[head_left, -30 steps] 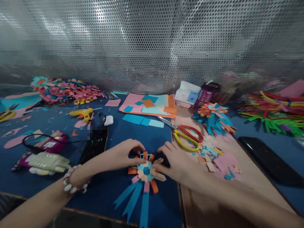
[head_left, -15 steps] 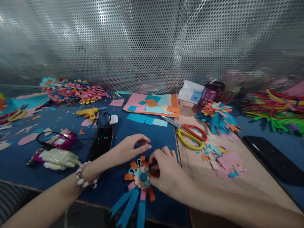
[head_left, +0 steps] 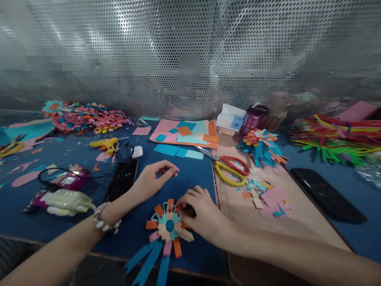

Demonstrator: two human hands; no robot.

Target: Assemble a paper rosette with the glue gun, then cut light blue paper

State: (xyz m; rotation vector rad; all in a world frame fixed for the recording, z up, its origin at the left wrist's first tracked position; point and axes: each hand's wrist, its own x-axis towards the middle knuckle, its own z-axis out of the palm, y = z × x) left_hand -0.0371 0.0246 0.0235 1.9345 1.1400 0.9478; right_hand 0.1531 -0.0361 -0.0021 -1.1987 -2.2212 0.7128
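A paper flower rosette [head_left: 167, 227] in orange, pink and light blue, with long blue ribbon strips hanging toward me, lies on the blue table near the front edge. My right hand [head_left: 198, 210] rests on the flower's right edge with its fingers curled, pinching an orange petal. My left hand [head_left: 154, 176] hovers a little above and behind the flower. Its thumb and fingers are loosely curved, apart and holding nothing. A bead bracelet [head_left: 104, 226] sits on my left wrist.
Red and yellow scissors [head_left: 230, 170] lie on the brown board [head_left: 297, 222] to the right, beside paper scraps [head_left: 268, 194] and a finished flower [head_left: 261, 146]. A phone [head_left: 122, 178], a yellow glue gun [head_left: 105, 143], coloured paper sheets [head_left: 184, 133] and a dark phone [head_left: 326, 195] surround the work spot.
My left hand has let go of the flower and lifted back from it. My right hand has closed in on the flower's right edge. The flower has shifted slightly toward me.
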